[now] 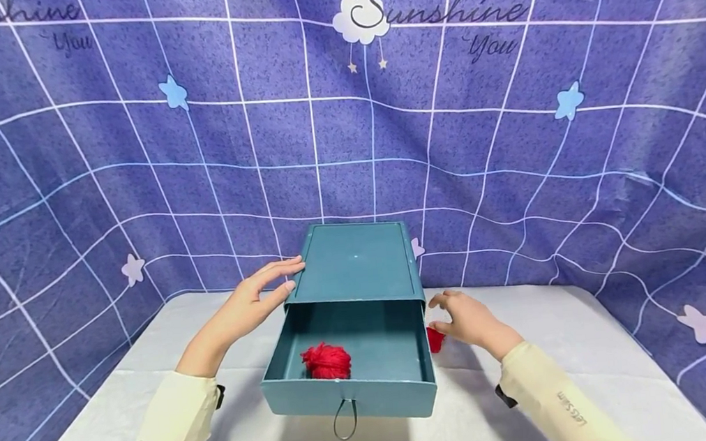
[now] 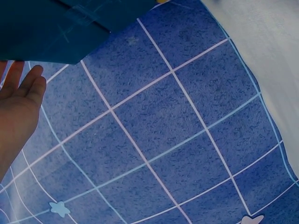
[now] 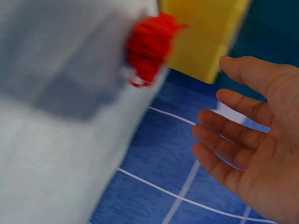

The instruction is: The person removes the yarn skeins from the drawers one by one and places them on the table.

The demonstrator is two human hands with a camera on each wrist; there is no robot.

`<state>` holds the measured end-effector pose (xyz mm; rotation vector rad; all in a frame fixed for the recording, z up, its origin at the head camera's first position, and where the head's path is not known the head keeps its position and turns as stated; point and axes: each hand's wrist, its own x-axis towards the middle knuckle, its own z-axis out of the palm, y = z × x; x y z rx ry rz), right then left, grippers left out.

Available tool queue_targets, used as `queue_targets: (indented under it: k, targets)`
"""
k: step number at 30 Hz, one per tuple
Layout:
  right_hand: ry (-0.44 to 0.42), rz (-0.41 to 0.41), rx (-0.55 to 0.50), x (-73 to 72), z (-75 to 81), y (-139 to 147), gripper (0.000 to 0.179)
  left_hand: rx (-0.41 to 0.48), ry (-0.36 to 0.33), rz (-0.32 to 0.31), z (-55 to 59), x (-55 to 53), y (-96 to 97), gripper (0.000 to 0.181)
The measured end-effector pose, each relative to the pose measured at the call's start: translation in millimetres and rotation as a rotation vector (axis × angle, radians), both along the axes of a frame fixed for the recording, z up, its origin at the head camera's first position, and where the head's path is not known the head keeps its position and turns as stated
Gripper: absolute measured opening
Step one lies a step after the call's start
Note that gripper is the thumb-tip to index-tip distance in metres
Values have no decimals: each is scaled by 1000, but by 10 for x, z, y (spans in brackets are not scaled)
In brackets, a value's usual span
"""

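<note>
A teal box [image 1: 356, 259] stands mid-table with its drawer [image 1: 381, 399] pulled out toward me. A ball of red yarn [image 1: 327, 361] lies in the drawer, left of its middle. Against the box's left side rest the fingertips of my left hand [image 1: 244, 310], fingers nearly straight; the left wrist view catches only part of that hand [image 2: 21, 102] by the teal wall. My right hand [image 1: 472, 322] hovers right of the box, fingers loosely bent and holding nothing. Close by it on the table is a second red yarn ball [image 3: 150, 46], partly hidden by the hand in the head view.
A yellow block-like thing [image 3: 201, 37] adjoins the teal box in the right wrist view; its full shape is hidden. A dark loop pull [image 1: 345, 421] hangs from the drawer front. The white-covered table [image 1: 591, 354] meets a blue grid-patterned curtain [image 1: 345, 130] behind and at the sides.
</note>
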<state>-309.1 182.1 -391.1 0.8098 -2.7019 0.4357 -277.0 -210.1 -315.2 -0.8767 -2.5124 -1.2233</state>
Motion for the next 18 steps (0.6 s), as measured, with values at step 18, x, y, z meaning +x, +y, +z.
queue_targets:
  k: [18]
  targets:
    - [169,20,-101,193,732,-28,26,-3,7,-14,18,-3,-1,39]
